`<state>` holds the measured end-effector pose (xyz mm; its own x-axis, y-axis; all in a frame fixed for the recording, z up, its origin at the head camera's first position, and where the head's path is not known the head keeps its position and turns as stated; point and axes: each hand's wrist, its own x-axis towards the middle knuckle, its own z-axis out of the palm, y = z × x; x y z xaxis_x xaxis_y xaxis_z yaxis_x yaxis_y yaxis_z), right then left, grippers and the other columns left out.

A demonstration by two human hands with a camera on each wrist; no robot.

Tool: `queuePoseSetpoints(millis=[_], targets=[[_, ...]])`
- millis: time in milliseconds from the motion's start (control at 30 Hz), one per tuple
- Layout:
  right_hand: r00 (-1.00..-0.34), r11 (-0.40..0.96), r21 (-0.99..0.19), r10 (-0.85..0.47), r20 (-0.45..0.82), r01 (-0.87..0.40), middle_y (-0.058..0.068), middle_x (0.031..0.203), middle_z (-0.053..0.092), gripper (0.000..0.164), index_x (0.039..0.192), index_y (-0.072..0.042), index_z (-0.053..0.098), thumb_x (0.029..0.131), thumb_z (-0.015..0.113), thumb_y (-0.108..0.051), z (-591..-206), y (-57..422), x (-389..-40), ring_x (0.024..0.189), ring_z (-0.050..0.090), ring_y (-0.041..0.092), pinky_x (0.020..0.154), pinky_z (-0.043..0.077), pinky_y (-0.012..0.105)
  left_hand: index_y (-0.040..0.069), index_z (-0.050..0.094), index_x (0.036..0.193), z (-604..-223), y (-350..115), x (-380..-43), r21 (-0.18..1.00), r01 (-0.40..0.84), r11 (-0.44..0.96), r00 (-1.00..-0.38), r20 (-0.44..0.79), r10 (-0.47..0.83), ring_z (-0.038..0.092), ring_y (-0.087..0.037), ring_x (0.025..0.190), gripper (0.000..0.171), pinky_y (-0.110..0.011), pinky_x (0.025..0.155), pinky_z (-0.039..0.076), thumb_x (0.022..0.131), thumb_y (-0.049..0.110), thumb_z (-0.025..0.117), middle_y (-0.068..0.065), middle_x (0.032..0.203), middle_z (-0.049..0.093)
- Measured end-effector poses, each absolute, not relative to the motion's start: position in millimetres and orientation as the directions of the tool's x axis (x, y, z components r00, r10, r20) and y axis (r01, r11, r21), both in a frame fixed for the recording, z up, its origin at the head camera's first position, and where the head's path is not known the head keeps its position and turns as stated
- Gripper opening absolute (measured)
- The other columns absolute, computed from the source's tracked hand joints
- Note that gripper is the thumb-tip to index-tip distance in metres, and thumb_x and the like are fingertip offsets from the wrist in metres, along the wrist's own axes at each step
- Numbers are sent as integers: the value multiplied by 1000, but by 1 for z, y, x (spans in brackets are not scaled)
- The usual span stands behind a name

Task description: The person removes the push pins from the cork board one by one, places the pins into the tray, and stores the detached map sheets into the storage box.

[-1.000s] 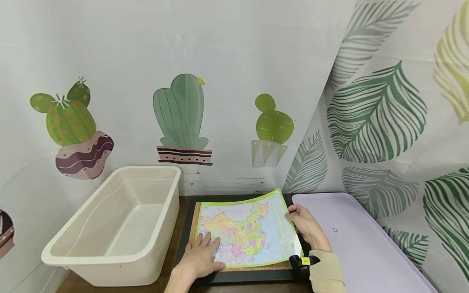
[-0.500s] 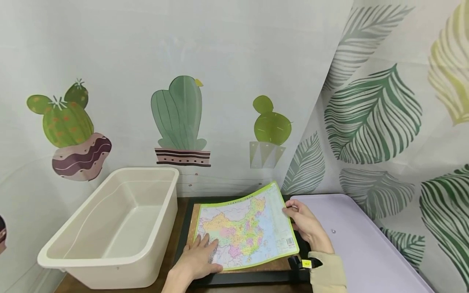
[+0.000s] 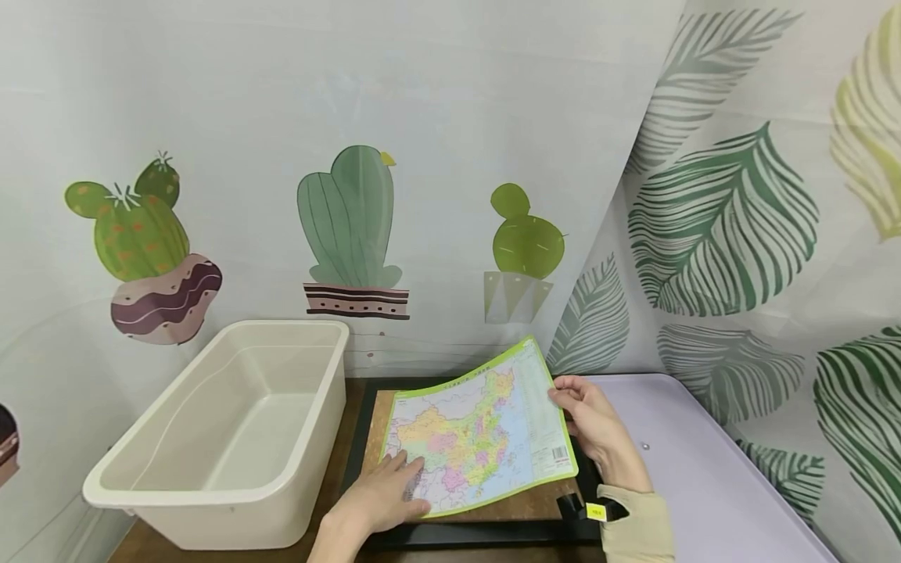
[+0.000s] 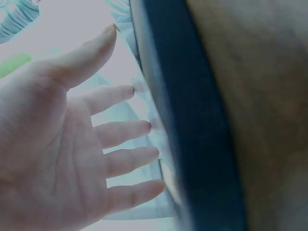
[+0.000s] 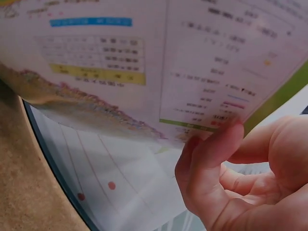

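Observation:
A map sheet (image 3: 464,438) with a green border lies tilted over a brown board with a black frame (image 3: 436,536). My left hand (image 3: 380,494) rests on the sheet's lower left with its fingers spread. In the left wrist view, the palm of that hand (image 4: 67,139) shows, its fingers reaching out nearly straight beside the dark frame edge (image 4: 197,110). At the map's right edge, my right hand (image 3: 597,428) pinches the sheet and holds that side raised. The right wrist view shows the printed underside of the map (image 5: 96,96), with the right hand's (image 5: 226,178) thumb and fingers on its border.
A cream plastic basin (image 3: 320,422) stands left of the framed board. On the right lies a pale purple panel (image 3: 704,469) with a small shiny spot. Behind everything hangs a white cloth (image 3: 450,94) printed with cacti and leaves.
The map's right side has risen higher off the board, its upper right corner climbing, as my right hand lifts. My left hand has stayed on the sheet's lower left.

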<state>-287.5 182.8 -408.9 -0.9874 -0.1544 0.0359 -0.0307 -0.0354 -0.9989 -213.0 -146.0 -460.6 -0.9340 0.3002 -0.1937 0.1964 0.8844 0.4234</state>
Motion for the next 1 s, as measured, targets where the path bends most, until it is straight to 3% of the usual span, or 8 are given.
queuePoseSetpoints(millis=[233,600,867,1000], targets=[[-991,-44,-998,-125,52,-47,12,95,60,21,115,7,43,101,51,-7,-398,185,-280,76,65,20,54,53,27,11,50,144,-437,-150,-202,447,198,873,-946,-144,289,37,-48,133,71,-72,101,25,89,53,65,-23,147,41],[-991,-76,-992,-81,103,-97,9,93,61,21,116,5,42,103,50,-9,-386,191,-270,75,64,16,55,53,27,13,54,141,-399,-169,-176,483,194,854,-973,-18,231,36,-47,135,64,-66,101,32,90,50,65,-23,145,44],[-991,-102,-988,-50,121,-115,6,91,63,22,115,6,42,103,50,-11,-383,196,-270,75,63,14,54,52,25,11,56,139,-373,-187,-155,513,231,827,-967,28,252,48,-43,126,64,-61,97,40,93,56,57,-21,142,47],[-992,-135,-984,-39,122,-116,5,90,63,21,115,5,42,103,50,-10,-381,199,-268,74,62,12,52,49,22,10,55,140,-361,-194,-142,493,287,821,-957,100,274,51,-40,125,60,-58,97,43,96,52,55,-17,140,51]])
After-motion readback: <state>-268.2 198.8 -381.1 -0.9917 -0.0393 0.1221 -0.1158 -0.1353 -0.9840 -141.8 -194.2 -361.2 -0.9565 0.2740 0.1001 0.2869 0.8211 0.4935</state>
